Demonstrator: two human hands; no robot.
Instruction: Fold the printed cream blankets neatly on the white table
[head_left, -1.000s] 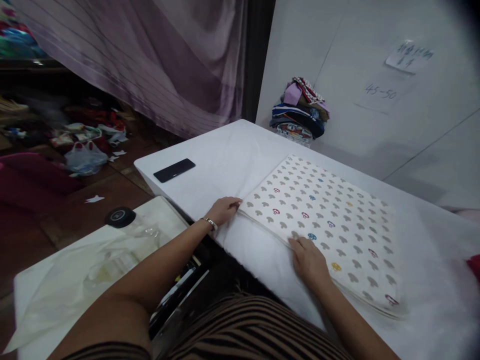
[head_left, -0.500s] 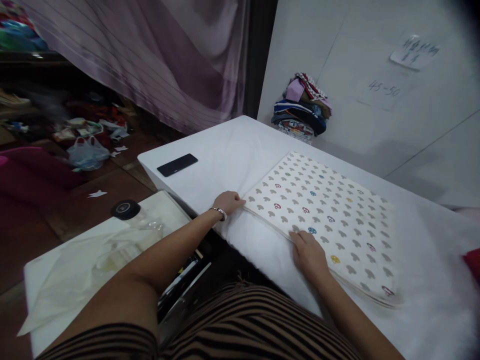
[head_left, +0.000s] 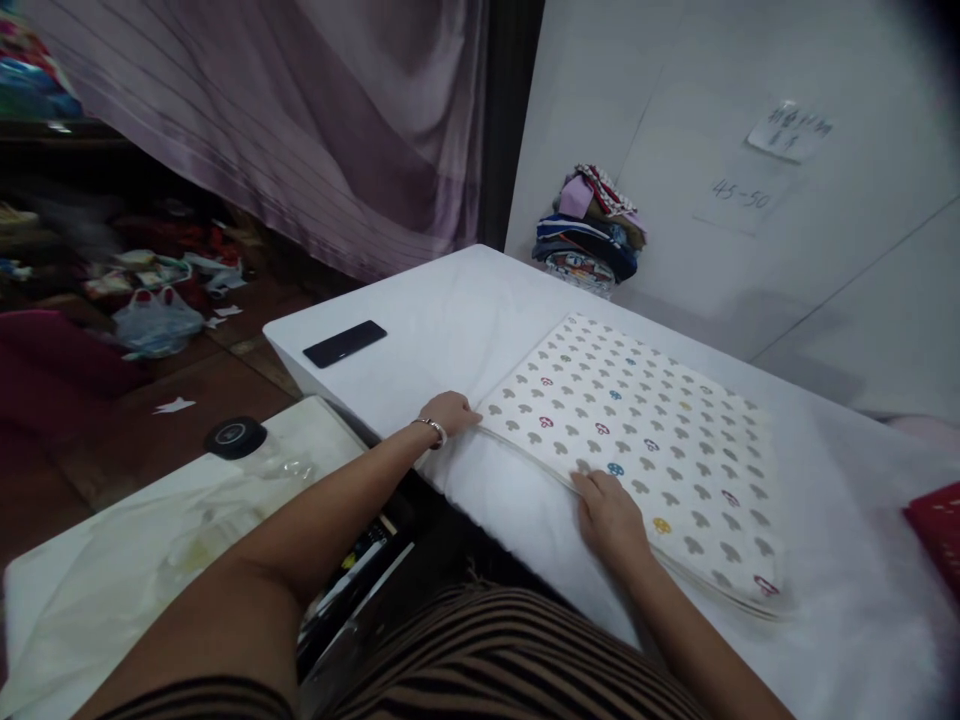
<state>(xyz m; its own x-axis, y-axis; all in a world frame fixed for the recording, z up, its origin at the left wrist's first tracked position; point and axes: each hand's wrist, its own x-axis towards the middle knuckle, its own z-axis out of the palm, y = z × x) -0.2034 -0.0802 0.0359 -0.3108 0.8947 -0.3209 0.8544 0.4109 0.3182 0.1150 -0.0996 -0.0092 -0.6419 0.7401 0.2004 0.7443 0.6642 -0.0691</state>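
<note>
A folded white cloth with a pattern of grey, red, blue and yellow mushrooms lies flat on the white-covered table. My left hand, with a bracelet at the wrist, pinches the cloth's near left corner. Along the near edge, my right hand grips the cloth, thumb and fingers closed at its rim. The layers show as a thin stack at the near right corner.
A black phone lies on the table's left end. Left of me, a lower white surface bears a roll of black tape and clear plastic. A pile of folded clothes stands behind the table, and a red object sits at the right.
The view has turned slightly, so everything sits a little further left and lower. Both hands keep the same hold on the cloth, which lies as before.
</note>
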